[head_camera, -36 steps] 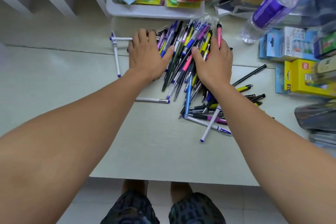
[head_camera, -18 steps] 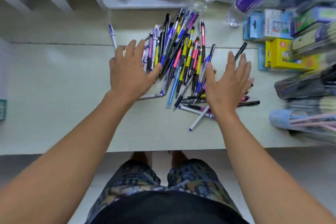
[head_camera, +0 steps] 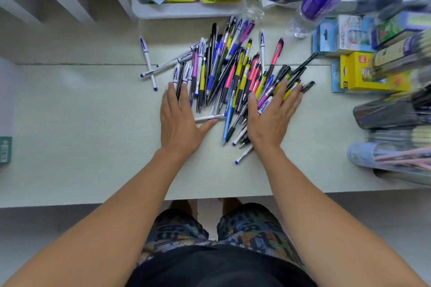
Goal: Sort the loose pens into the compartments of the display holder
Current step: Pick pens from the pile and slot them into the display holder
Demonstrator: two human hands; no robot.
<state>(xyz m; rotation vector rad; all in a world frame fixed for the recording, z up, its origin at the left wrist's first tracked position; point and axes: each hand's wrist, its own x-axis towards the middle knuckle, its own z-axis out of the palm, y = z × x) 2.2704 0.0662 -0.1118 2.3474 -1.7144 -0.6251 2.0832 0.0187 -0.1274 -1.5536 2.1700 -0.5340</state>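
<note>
With my left hand (head_camera: 178, 121) and right hand (head_camera: 271, 115) spread flat on the pen pile (head_camera: 229, 72), a careless sweep could roll pens off the table (head_camera: 81, 147).

A pale, wood-grained table (head_camera: 77, 147) runs across the room, with a seam line crossing it toward the back. A heap of loose pens (head_camera: 231, 72) lies fanned out on its middle: white, yellow, pink, purple, blue and black barrels overlapping. Two white pens (head_camera: 149, 65) lie crossed just left of the heap. At the back edge sits a white tray (head_camera: 186, 10) of packaged goods, with a clear plastic bottle (head_camera: 319, 0) lying on its side to the right of it. Along the right side rest a blue box (head_camera: 338, 37), a yellow box (head_camera: 363, 72) and clear cases of pencils (head_camera: 391, 112). Both hands lie flat on the table at the heap's near edge.
</note>
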